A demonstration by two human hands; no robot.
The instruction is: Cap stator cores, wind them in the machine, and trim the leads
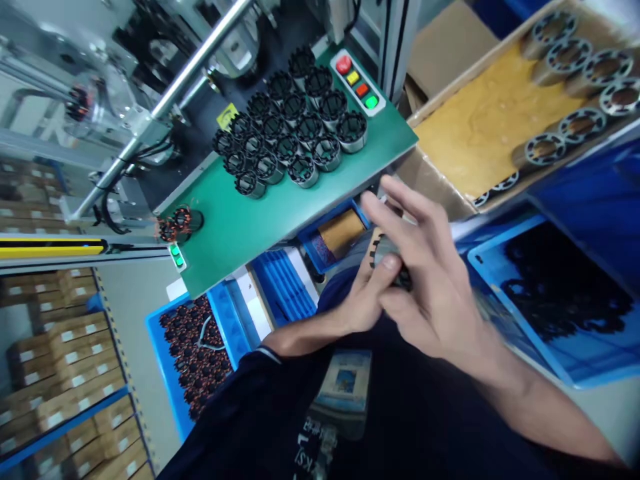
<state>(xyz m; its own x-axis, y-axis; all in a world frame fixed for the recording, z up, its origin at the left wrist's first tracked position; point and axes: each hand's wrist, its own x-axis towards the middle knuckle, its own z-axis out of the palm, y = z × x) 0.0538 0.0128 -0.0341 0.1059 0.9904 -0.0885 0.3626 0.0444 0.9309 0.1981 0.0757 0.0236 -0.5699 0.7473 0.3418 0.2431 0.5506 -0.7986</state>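
Note:
In front of my body, a metal stator core [384, 248] with a toothed edge is held in my left hand [367, 297], its thumb lying across the side. A black part [403, 279] shows at the core's lower end, partly covered by fingers. My right hand [435, 267] is against that end, its fingers stretched out past the core and the thumb beside the black part. The right hand hides much of the core.
On the green bench [240, 233] stand several black-capped stators [295, 127] and a few copper-wound stators [181, 222], beside a button panel [357, 81]. A carton [470, 127] at right holds bare cores. Blue bins hold black parts [560, 280] and wound stators [193, 353].

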